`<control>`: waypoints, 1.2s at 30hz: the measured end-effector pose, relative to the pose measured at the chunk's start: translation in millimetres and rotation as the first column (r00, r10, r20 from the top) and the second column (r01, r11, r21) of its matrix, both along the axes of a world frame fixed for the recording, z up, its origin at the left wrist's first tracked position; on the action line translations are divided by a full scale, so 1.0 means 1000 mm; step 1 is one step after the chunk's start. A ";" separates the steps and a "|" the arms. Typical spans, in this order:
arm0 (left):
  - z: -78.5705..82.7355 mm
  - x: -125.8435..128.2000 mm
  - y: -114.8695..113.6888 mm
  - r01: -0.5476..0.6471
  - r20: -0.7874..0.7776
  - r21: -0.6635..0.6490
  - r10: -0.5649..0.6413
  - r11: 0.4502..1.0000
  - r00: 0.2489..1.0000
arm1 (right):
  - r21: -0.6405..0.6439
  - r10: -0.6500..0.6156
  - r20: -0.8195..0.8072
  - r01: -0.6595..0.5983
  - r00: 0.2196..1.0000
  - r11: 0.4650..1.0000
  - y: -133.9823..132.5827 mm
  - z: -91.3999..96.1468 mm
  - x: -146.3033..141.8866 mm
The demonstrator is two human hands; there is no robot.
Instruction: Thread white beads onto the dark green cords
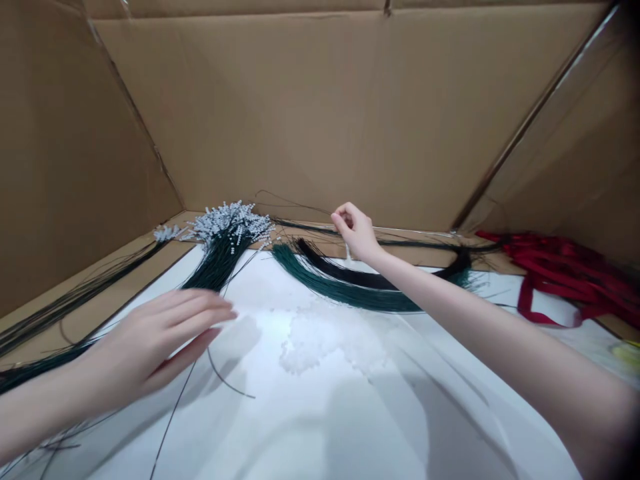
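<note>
My left hand [155,337] lies flat with fingers stretched out over the white table surface [320,427], resting on thin dark wires [220,373] beside a bundle of dark green wires tipped with white beads [227,230]. My right hand [356,230] reaches to the far edge, fingers pinched together on a thin dark wire [300,203] that arcs up to the left. Just under that hand lie a curved dark green wire bundle [345,290] and a black wire bundle [350,273].
Brown cardboard walls [320,113] enclose the table on three sides. Red ribbons [565,267] lie piled at the right. A heap of small clear beads [325,340] sits mid-table. More dark wires [75,297] run along the left edge. A yellowish object [627,351] shows at far right.
</note>
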State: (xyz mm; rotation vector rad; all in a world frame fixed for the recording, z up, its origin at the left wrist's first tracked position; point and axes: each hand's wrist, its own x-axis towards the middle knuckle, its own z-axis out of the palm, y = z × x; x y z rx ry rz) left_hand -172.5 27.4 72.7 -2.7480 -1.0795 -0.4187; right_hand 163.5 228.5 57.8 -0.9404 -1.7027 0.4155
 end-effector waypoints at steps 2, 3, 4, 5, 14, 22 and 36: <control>-0.005 0.017 0.041 -0.005 -0.148 -0.033 0.000 0.999 0.989 | -0.016 0.001 0.015 -0.001 1.000 1.000 -0.005 0.000 0.002; -0.009 0.023 0.063 -0.031 -0.221 -0.053 0.019 0.998 0.975 | -0.024 -0.002 0.025 0.002 1.000 1.000 -0.008 0.000 0.003; -0.015 0.026 0.083 -0.079 -0.267 -0.053 0.063 0.995 0.962 | -0.031 -0.006 0.037 0.007 0.999 0.999 -0.010 0.000 0.005; -0.021 0.027 0.101 -0.102 -0.280 -0.044 0.085 0.994 0.956 | -0.037 -0.012 0.050 0.014 0.999 0.999 -0.012 0.000 0.008; -0.051 -0.009 0.157 -0.237 -0.244 0.145 0.267 0.960 0.932 | -0.069 -0.057 0.116 0.066 0.992 0.995 -0.017 -0.001 0.023; -0.021 0.020 0.148 -0.141 -0.108 0.322 0.184 0.936 0.977 | -0.026 -0.042 0.181 0.048 0.983 0.999 -0.021 -0.004 0.022; -0.006 0.222 0.152 -0.040 0.177 0.169 0.009 0.985 0.984 | 0.055 -0.161 0.328 0.151 0.931 0.987 -0.031 -0.024 0.043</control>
